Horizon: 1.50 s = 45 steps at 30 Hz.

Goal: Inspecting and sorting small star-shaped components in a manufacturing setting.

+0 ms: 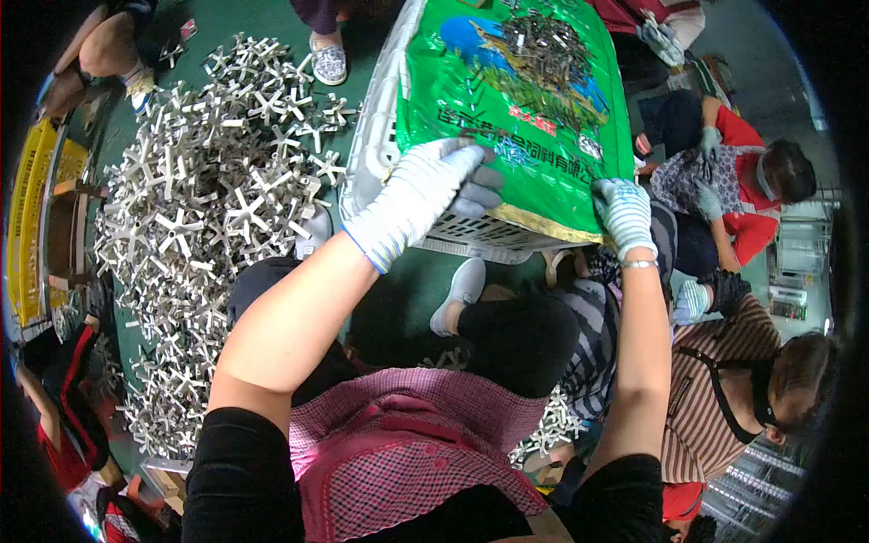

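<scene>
A green printed plastic bag lies over a white plastic crate in front of me. On its far part rests a heap of small dark metal pieces. Over the bag's near left side, my left hand reaches in a striped white glove with grey fingers. Its fingers are stretched out, and I make out nothing held in them. At the bag's near right corner, my right hand, gloved alike, has its fingers curled round the edge.
A large pile of silvery star-shaped metal parts covers the green floor on the left. Beyond it stand yellow crates. Several people sit close by, including one in a striped shirt and one in red at right.
</scene>
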Each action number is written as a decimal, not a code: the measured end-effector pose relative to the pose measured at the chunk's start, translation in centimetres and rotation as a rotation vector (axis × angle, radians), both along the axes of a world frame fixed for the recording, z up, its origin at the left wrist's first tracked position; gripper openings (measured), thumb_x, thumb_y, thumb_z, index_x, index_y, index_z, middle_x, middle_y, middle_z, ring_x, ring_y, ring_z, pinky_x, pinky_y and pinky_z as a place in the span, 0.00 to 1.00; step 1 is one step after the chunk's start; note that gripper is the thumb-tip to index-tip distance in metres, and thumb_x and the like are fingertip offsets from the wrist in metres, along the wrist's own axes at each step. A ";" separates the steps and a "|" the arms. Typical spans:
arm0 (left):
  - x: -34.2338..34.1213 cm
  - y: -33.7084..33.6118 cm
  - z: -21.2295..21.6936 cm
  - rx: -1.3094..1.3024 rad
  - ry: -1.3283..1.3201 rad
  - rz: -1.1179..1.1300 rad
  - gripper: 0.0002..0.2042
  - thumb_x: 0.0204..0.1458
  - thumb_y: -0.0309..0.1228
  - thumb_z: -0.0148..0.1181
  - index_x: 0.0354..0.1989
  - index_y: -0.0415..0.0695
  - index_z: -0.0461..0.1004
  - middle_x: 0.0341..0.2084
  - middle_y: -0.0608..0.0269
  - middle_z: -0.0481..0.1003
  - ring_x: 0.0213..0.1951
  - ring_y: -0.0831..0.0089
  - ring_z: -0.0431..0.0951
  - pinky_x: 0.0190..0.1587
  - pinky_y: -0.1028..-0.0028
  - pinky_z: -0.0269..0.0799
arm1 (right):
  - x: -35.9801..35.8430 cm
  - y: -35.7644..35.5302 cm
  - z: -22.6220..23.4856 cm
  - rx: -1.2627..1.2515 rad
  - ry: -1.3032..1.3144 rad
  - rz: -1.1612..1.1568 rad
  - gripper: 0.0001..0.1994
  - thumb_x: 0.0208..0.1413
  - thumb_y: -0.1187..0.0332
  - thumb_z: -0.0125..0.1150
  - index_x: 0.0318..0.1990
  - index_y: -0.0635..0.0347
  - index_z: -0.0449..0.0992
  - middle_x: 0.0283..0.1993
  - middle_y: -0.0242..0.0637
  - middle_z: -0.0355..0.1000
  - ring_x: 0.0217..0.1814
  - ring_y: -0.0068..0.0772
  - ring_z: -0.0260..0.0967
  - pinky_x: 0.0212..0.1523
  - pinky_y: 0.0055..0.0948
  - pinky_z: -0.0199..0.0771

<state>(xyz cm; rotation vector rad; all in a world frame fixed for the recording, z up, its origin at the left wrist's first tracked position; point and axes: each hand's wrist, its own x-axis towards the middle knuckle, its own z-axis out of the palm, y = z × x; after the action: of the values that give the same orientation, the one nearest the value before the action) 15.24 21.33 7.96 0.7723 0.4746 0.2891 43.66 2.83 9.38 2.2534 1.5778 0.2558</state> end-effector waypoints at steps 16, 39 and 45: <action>-1.0 -0.4 1.6 0.060 0.175 -0.187 0.12 0.56 0.38 0.53 0.41 0.43 0.72 0.29 0.62 0.78 0.23 0.78 0.77 0.21 0.82 0.72 | -15.6 9.0 0.0 0.883 1.065 0.158 0.08 0.47 0.70 0.64 0.35 0.62 0.77 0.34 0.37 0.75 0.38 0.30 0.72 0.41 0.28 0.70; 0.7 -0.6 1.2 0.117 0.130 0.152 0.13 0.57 0.34 0.53 0.45 0.40 0.69 0.33 0.56 0.76 0.27 0.75 0.76 0.25 0.81 0.71 | -9.2 4.9 -2.3 0.702 0.703 -0.283 0.11 0.48 0.63 0.62 0.37 0.60 0.79 0.34 0.41 0.77 0.36 0.32 0.73 0.41 0.28 0.71; 0.5 -0.4 1.8 0.175 0.056 0.169 0.16 0.58 0.36 0.49 0.48 0.36 0.66 0.34 0.56 0.75 0.29 0.74 0.76 0.29 0.78 0.72 | -10.7 8.2 -3.0 0.367 0.493 -0.257 0.15 0.49 0.57 0.60 0.36 0.60 0.79 0.36 0.44 0.75 0.38 0.44 0.72 0.43 0.36 0.70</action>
<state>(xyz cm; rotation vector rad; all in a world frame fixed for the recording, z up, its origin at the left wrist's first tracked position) 15.77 20.92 9.72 0.9140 0.5744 0.4720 32.93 11.05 6.34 2.9488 1.5284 -0.1027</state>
